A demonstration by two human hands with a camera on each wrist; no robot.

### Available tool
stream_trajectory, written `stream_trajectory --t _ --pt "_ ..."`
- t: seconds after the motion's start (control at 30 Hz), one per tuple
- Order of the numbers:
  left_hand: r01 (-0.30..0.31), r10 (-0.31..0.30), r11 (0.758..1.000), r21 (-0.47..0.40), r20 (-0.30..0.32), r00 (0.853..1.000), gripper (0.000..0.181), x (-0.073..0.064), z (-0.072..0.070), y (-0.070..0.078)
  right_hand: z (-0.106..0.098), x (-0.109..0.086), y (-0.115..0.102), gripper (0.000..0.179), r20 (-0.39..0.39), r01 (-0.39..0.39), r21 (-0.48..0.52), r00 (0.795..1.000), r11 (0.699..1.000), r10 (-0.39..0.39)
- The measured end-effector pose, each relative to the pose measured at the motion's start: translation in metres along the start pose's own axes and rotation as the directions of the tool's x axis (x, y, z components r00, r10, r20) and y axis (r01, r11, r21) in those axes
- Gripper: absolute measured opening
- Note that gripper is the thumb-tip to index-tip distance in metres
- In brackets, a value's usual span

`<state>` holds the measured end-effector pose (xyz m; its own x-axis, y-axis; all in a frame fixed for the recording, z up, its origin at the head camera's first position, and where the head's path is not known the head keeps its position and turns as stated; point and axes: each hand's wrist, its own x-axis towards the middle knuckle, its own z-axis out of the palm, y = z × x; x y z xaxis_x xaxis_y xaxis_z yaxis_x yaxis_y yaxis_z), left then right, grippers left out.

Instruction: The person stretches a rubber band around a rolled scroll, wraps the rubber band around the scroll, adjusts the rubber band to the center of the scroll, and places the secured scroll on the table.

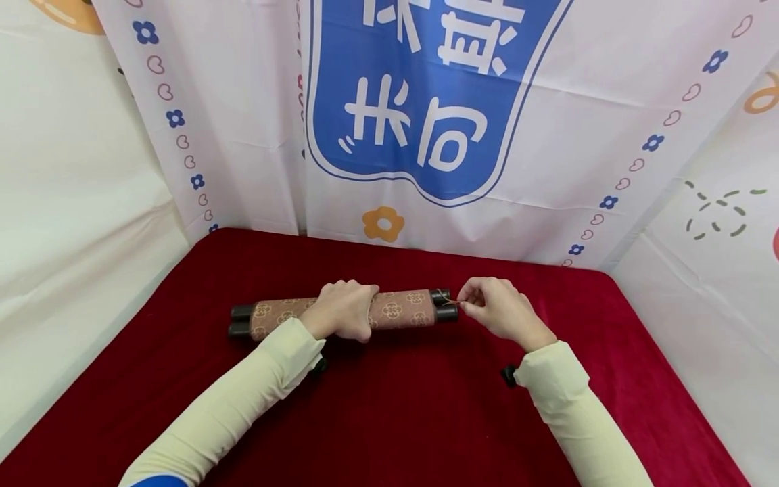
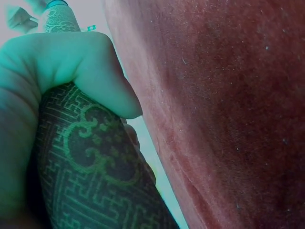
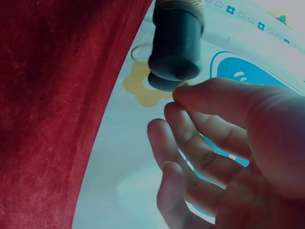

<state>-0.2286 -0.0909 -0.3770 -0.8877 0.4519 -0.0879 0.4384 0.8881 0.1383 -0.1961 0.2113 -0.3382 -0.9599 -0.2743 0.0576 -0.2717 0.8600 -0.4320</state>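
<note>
A rolled scroll (image 1: 402,310) in brownish-pink brocade with gold flower motifs lies crosswise on the red cloth. Two dark roller ends (image 1: 447,314) stick out at its right, and two more (image 1: 239,329) at its left. My left hand (image 1: 343,308) grips the roll around its middle. In the left wrist view the thumb (image 2: 107,71) wraps over the patterned roll (image 2: 95,152). Beyond the right end, my right hand (image 1: 505,311) pinches a thin tan cord (image 1: 450,301) between thumb and forefinger. In the right wrist view its fingertips are close by a dark roller end (image 3: 174,47).
Red velvety cloth (image 1: 414,419) covers the table. White printed curtains (image 1: 255,182) with a blue sign (image 1: 414,101) rise behind it, and pale curtain walls (image 1: 718,284) stand at both sides. Black wrist devices (image 1: 508,375) show at the cuffs.
</note>
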Motion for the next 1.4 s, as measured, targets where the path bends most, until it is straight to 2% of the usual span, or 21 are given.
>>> stream_trajectory --t 0.3,0.5,0.7,1.1,1.4 --pt "-0.010 0.010 1.000 -0.009 -0.015 1.000 0.059 -0.002 -0.003 0.002 0.004 -0.001 0.003 0.006 0.008 -0.041 0.001 0.999 0.999 0.041" --pt "-0.001 0.001 1.000 -0.015 -0.021 1.000 0.062 -0.004 -0.006 0.002 0.005 -0.005 0.003 0.006 0.021 -0.022 0.015 1.000 1.000 0.021" --pt "-0.003 0.003 1.000 -0.015 -0.011 1.000 0.065 -0.005 -0.006 0.002 0.007 -0.006 0.005 0.005 -0.009 -0.022 0.006 1.000 1.000 0.022" --pt "-0.001 0.000 1.000 -0.030 -0.042 0.999 0.060 -0.007 -0.005 0.003 0.009 -0.014 0.001 0.005 -0.014 -0.021 0.015 1.000 1.000 0.021" --pt "0.002 -0.003 0.999 -0.034 -0.052 0.999 0.055 -0.008 -0.002 0.003 0.011 -0.024 -0.007 0.006 -0.035 -0.090 0.103 0.995 0.991 0.094"
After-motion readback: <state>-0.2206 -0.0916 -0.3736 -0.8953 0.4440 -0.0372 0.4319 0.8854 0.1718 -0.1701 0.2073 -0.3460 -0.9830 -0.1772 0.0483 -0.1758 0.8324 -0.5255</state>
